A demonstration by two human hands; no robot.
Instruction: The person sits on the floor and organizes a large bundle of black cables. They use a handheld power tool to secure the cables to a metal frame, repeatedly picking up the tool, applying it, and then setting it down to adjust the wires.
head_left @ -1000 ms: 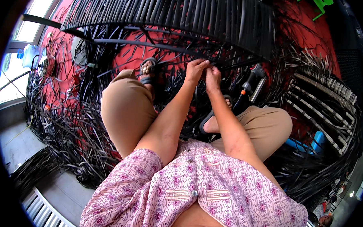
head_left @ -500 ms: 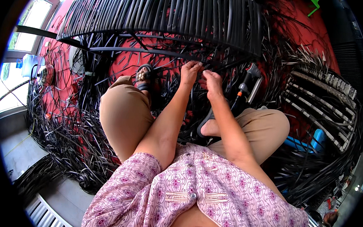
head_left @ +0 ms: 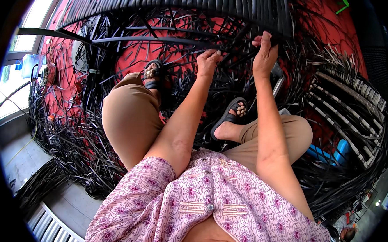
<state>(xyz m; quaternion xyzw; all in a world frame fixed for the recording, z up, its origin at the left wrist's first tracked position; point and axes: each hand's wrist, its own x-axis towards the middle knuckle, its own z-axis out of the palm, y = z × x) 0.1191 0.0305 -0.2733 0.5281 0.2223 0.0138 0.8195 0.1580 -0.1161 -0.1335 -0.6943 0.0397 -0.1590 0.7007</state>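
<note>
Weaving black strips (head_left: 180,43) onto a frame (head_left: 174,1) here, sat on the floor with knees up. Left hand (head_left: 208,60) curled down onto a strip near the long horizontal one, fingers closed on it as far as can be told, though hard to be sure with all that black on black. Right hand (head_left: 264,54) higher up, pinching a strip right at the lower edge of the woven panel. Probably best to keep that right pinch tight against the panel edge and pull the slack through with the left, low and steady, so nothing twists. Not much room, though: sandals (head_left: 151,73) planted in the tangle just under the left hand, loose strips piled all over the red floor (head_left: 140,52), another woven piece (head_left: 348,103) off to the right. Clearest space looks to be straight up and between the knees, so short pulls rather than wide sweeps.
</note>
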